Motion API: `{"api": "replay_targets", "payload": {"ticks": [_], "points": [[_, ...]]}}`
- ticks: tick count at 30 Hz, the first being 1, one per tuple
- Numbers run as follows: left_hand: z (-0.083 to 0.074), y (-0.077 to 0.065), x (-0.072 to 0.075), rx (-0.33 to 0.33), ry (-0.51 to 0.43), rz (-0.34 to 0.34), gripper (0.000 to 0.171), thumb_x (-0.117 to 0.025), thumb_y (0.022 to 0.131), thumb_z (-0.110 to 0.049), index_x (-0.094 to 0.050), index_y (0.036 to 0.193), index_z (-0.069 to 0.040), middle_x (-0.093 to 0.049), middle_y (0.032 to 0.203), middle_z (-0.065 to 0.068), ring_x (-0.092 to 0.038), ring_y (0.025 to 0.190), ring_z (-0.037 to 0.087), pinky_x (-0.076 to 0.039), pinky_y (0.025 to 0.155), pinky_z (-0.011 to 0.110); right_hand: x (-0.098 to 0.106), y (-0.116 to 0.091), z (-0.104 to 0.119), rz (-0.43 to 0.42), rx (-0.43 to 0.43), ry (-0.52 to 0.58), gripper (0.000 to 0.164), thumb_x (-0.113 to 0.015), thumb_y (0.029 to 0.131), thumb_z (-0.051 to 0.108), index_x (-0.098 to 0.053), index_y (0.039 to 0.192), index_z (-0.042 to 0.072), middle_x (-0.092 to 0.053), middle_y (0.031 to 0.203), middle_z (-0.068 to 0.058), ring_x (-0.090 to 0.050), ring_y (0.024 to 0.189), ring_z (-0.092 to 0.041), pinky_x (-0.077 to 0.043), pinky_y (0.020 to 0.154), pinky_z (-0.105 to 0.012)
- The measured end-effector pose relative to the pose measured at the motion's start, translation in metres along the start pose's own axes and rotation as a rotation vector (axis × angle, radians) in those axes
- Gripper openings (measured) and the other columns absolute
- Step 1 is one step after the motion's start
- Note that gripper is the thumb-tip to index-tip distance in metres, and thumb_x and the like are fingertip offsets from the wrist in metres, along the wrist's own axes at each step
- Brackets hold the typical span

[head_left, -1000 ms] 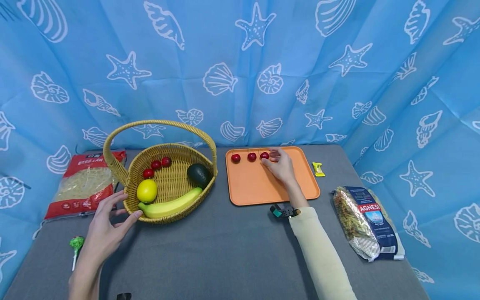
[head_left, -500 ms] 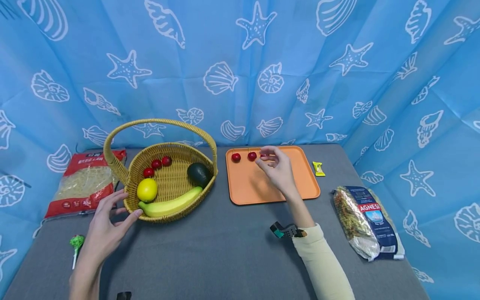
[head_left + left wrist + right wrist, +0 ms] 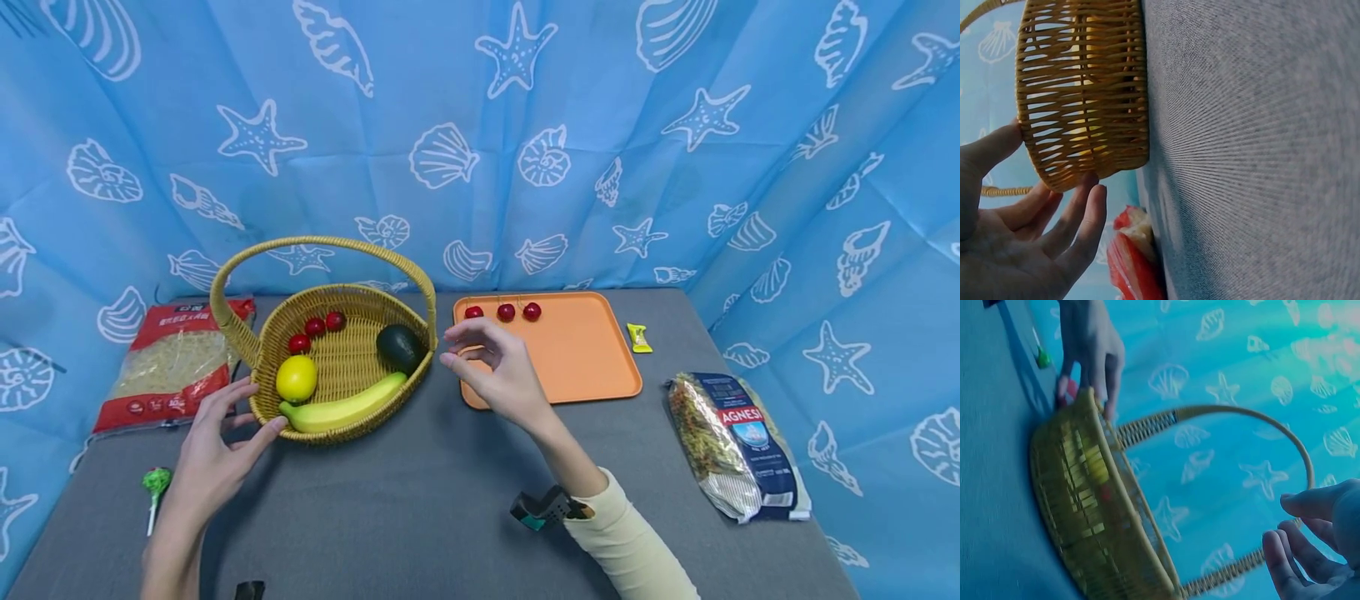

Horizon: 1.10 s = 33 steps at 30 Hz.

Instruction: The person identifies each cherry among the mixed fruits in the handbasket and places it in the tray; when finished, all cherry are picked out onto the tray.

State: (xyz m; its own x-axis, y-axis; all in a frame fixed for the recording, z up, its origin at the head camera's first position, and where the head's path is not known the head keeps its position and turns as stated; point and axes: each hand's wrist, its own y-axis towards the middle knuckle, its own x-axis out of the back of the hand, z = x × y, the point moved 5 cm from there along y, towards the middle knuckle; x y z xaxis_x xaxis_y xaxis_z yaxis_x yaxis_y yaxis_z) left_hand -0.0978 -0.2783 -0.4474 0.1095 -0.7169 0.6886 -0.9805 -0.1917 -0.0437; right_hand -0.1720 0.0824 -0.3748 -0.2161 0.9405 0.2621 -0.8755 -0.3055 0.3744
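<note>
My left hand (image 3: pixel 217 450) holds the left end of the wicker basket (image 3: pixel 341 287), thumb and fingers spread against its rim and side. Inside the basket lie a banana (image 3: pixel 345 408), a lemon (image 3: pixel 296 379), an avocado (image 3: pixel 401 348) and three cherries (image 3: pixel 315 327). My right hand (image 3: pixel 498 371) hovers between the basket and the orange tray (image 3: pixel 585 358), its fingers loosely bent with nothing between them. In the right wrist view, its fingertips (image 3: pixel 1272 540) overlap the basket handle (image 3: pixel 1235 411). Three stemmed cherries (image 3: pixel 506 312) stay in a row along the tray's far edge.
A red pasta bag (image 3: pixel 168 362) lies left of the basket, with a green lollipop (image 3: pixel 156 481) in front of it. Right of the tray are a yellow wrapped candy (image 3: pixel 638 338) and a blue pasta bag (image 3: pixel 738 446). A blue curtain (image 3: pixel 480 208) hangs behind.
My right hand has left the rightmost cherry on the tray and moved left and toward me, up to the basket's right side. My left hand stays at the basket.
</note>
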Motion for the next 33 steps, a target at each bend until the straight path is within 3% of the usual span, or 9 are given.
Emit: {"api": "replay_targets", "payload": {"ticks": [4, 8, 13, 18, 26, 31, 33], "points": [[0.0, -0.001, 0.0, -0.014, 0.005, -0.01, 0.072, -0.075, 0.103, -0.04, -0.047, 0.159, -0.003, -0.038, 0.167, 0.029, -0.062, 0.127, 0.053, -0.066, 0.092, 0.063, -0.026, 0.008, 0.003, 0.075, -0.005, 0.045, 0.03, -0.079, 0.096, 0.001, -0.069, 0.125, 0.0, -0.074, 0.121, -0.022, -0.074, 0.103, -0.022, -0.068, 0.093, -0.029], [-0.001, -0.002, 0.001, -0.026, 0.014, -0.023, 0.07, -0.075, 0.104, -0.039, -0.048, 0.158, -0.003, -0.039, 0.166, 0.029, -0.063, 0.126, 0.052, -0.068, 0.088, 0.059, -0.056, 0.024, 0.001, 0.166, -0.012, 0.084, 0.027, -0.077, 0.098, 0.0, -0.068, 0.124, -0.002, -0.073, 0.121, -0.023, -0.074, 0.102, -0.022, -0.068, 0.093, -0.034], [0.0, -0.001, 0.0, -0.021, 0.011, -0.028, 0.069, -0.075, 0.104, -0.038, -0.048, 0.158, -0.004, -0.039, 0.165, 0.029, -0.063, 0.126, 0.052, -0.069, 0.086, 0.055, -0.096, 0.05, -0.006, 0.273, -0.046, 0.032, 0.028, -0.075, 0.101, 0.004, -0.068, 0.126, -0.002, -0.074, 0.126, -0.022, -0.076, 0.107, -0.028, -0.066, 0.094, -0.023], [0.002, -0.001, 0.0, -0.009, 0.0, -0.011, 0.071, -0.075, 0.104, -0.04, -0.047, 0.159, -0.004, -0.038, 0.166, 0.028, -0.062, 0.128, 0.052, -0.069, 0.085, 0.05, -0.133, 0.08, -0.02, 0.329, -0.127, -0.061, 0.03, -0.075, 0.103, 0.013, -0.069, 0.13, 0.003, -0.074, 0.131, -0.016, -0.077, 0.109, -0.023, -0.062, 0.09, -0.014], [0.002, 0.0, 0.0, -0.003, -0.004, -0.012, 0.07, -0.075, 0.103, -0.038, -0.048, 0.158, -0.005, -0.038, 0.166, 0.028, -0.062, 0.128, 0.052, -0.07, 0.082, 0.042, -0.169, 0.106, -0.058, 0.264, -0.331, -0.115, 0.036, -0.074, 0.104, 0.016, -0.066, 0.136, 0.002, -0.07, 0.138, -0.02, -0.071, 0.114, -0.024, -0.057, 0.083, -0.018], [0.002, -0.001, 0.0, -0.016, -0.007, -0.017, 0.068, -0.076, 0.103, -0.036, -0.048, 0.158, -0.005, -0.038, 0.166, 0.028, -0.062, 0.129, 0.052, -0.07, 0.081, 0.038, -0.18, 0.11, -0.072, 0.212, -0.384, -0.143, 0.039, -0.065, 0.106, 0.007, -0.062, 0.145, 0.003, -0.061, 0.142, -0.021, -0.058, 0.108, -0.021, -0.045, 0.076, -0.022], [0.002, -0.001, 0.0, -0.018, -0.008, -0.016, 0.068, -0.076, 0.103, -0.035, -0.048, 0.158, -0.005, -0.038, 0.166, 0.028, -0.062, 0.128, 0.052, -0.07, 0.08, 0.038, -0.182, 0.11, -0.075, 0.232, -0.401, -0.149, 0.044, -0.058, 0.107, 0.003, -0.058, 0.15, 0.003, -0.053, 0.151, -0.022, -0.056, 0.118, -0.022, -0.04, 0.073, -0.024]]}}
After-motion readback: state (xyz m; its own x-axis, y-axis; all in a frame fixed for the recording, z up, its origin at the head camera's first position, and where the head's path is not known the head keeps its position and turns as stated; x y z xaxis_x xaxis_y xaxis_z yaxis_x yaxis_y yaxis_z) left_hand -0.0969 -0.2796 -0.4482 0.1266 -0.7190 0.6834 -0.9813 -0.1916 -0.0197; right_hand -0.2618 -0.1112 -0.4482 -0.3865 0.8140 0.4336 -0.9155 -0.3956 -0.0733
